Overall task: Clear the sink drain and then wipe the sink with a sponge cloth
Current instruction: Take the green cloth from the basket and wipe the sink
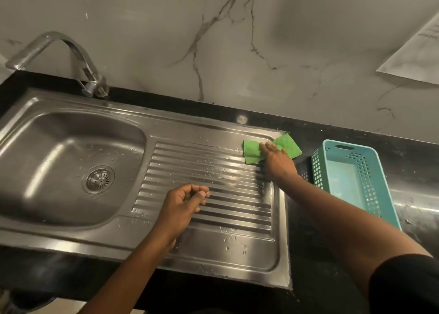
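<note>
The steel sink (78, 228) has its basin on the left, with the round drain strainer (98, 179) in the bottom. A ribbed drainboard (204, 171) with water droplets lies to the right. A green sponge cloth (251, 151) sits bunched at the drainboard's far right corner. My right hand (276, 161) is on top of the cloth, fingers gathered into its middle. My left hand (183, 207) hovers over the drainboard's near left part, fingers curled against the thumb, with nothing visible in it.
A curved tap (78, 59) stands behind the basin. A teal perforated basket (370, 161) lies on the black counter (306, 254) right of the sink. A marble wall rises behind, with a paper sheet (413, 57) at the upper right.
</note>
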### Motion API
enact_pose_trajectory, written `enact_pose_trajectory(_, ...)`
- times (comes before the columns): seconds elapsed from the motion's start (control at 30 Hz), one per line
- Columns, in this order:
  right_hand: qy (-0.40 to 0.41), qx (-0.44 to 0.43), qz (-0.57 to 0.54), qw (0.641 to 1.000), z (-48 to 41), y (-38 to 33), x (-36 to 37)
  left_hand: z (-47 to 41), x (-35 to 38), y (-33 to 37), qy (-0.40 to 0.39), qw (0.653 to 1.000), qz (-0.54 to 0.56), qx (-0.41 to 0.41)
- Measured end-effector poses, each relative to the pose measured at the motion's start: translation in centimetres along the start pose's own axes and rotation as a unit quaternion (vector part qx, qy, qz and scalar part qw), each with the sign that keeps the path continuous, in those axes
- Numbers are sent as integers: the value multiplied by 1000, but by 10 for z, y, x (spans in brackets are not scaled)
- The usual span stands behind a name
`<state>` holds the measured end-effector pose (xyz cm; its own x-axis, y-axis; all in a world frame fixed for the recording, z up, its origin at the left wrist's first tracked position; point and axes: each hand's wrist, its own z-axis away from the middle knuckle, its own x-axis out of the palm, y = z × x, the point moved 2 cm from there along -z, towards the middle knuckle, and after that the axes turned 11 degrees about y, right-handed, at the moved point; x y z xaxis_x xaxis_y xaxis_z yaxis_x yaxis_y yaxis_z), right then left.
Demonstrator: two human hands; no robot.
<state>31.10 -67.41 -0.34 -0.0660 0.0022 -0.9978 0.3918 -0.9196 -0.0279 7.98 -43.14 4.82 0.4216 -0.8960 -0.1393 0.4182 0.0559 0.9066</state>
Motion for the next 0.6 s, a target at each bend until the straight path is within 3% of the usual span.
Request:
enact_pose_trajectory(0.23, 41, 57, 1, 997, 60, -26, 4, -4, -2, 0, -18, 1000, -8, 2)
enact_pose_trajectory(0.47, -17, 49, 18, 999, 113, -48, -12, -13, -3, 0, -30, 1000, 0, 5)
enact_pose_trajectory(0.53, -55, 58, -37, 996, 108, -37, -28, -15, -5, -1, -34, 999, 1, 3)
enact_pose_trajectory(0.6, -75, 155, -205, 964, 91, -15, -49, -17, -8, -2, -37, 999, 0, 0)
